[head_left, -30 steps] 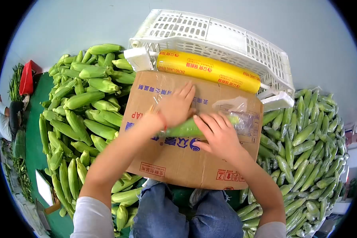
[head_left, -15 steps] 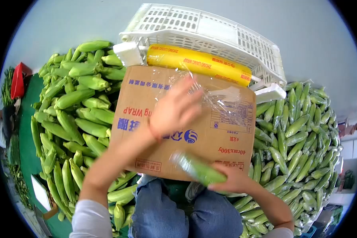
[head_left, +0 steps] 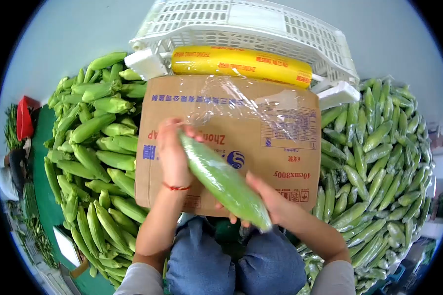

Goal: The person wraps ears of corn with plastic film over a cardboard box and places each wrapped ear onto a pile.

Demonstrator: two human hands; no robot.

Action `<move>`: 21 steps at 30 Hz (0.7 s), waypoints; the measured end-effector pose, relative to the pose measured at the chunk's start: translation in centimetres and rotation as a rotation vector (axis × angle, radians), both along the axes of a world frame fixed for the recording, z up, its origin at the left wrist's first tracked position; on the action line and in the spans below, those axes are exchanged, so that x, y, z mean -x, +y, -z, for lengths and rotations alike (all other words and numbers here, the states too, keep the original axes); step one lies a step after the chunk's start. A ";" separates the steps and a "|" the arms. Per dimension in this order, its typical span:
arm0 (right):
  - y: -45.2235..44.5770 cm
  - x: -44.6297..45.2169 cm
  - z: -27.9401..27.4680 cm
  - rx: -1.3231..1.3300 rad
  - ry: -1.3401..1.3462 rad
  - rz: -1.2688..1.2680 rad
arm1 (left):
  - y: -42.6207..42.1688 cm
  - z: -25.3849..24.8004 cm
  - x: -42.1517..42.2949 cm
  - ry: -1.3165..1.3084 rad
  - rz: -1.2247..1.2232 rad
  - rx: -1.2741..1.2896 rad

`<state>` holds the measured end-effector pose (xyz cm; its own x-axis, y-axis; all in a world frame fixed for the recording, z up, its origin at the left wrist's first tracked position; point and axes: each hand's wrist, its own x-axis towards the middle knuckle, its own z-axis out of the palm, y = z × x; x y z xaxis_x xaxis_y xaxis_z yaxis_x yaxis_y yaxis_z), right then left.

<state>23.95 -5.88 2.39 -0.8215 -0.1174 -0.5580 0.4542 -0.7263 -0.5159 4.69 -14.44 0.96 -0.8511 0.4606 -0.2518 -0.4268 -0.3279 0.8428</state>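
Note:
A green ear of corn (head_left: 224, 182) in clear film hangs slantwise above the cardboard box (head_left: 211, 123). My left hand (head_left: 174, 147) grips its upper left end, a red string round the wrist. At the lower right end my right hand (head_left: 261, 199) holds it from beside and below, some fingers hidden behind the corn. Clear film (head_left: 236, 101) lies loose and wrinkled across the top part of the box. Behind the box sits a yellow film roll (head_left: 241, 64) between two white foam blocks.
Unwrapped corn (head_left: 91, 162) is heaped on the left, film-wrapped corn (head_left: 374, 167) on the right. A white plastic crate (head_left: 251, 24) stands behind the roll. Far left are a red container (head_left: 25, 118) and part of another person (head_left: 6, 177).
The wrapped corn has come off the box, first towards my lap in my right hand, then up between both hands. My left hand has left the film and closed on the corn.

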 end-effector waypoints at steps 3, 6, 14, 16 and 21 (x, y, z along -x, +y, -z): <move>2.2 -2.2 -1.1 -0.967 0.153 0.103 | -2.4 0.7 -0.5 0.224 0.017 0.170; 6.3 -2.7 -3.7 -1.716 0.452 0.320 | -4.8 1.9 -2.9 0.148 0.178 0.200; 6.4 -0.1 -5.7 -0.224 0.955 0.629 | -9.1 1.9 -6.6 -0.035 0.966 0.185; 7.6 -0.9 -5.5 -0.225 0.869 0.823 | -8.1 0.7 -6.7 0.533 0.954 0.196; 3.0 -1.8 -1.0 -0.414 0.590 1.176 | 2.4 -5.0 -9.5 1.085 0.990 0.309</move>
<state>25.74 -2.89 3.35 -0.4455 0.8916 0.0807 -0.6739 -0.2746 -0.6859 14.18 -12.06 5.99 -0.0671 0.9939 0.0880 0.4974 -0.0431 0.8665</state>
